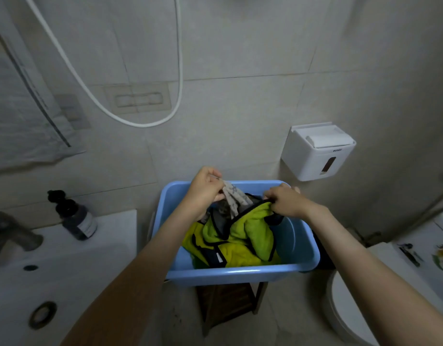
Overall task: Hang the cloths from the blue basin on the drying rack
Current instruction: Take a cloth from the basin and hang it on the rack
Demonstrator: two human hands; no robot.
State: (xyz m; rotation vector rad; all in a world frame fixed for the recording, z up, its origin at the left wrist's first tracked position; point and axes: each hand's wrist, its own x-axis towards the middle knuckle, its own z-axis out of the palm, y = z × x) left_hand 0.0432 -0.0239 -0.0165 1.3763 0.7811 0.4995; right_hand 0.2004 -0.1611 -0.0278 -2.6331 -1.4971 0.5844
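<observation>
My left hand (pixel 205 188) pinches a pale patterned cloth (pixel 235 197), fingers curled round its top end, holding it up over the far side of the basin (pixel 240 273). The cloth's lower end trails down into the pile. My right hand (pixel 285 199) is closed round the dark-trimmed edge of a green cloth (pixel 243 236), lifting that edge just above the rest. Most of the green cloth lies bunched inside the basin, filling its left and middle part; a grey piece (pixel 221 217) shows between the two cloths, though I cannot tell whether it is a separate item.

The basin sits on a dark wooden stool (pixel 225 304) against the tiled wall. To the left is a white sink (pixel 65 258) with a grey tap (pixel 13 232) and a dark pump bottle (pixel 76 217) standing on its back corner. A pale towel (pixel 23 121) hangs on the wall above it, and a white hose (pixel 140 124) loops down beside it. A white tissue box (pixel 318 152) is fixed to the wall above and to the right of the basin. A toilet (pixel 345 313) stands at lower right.
</observation>
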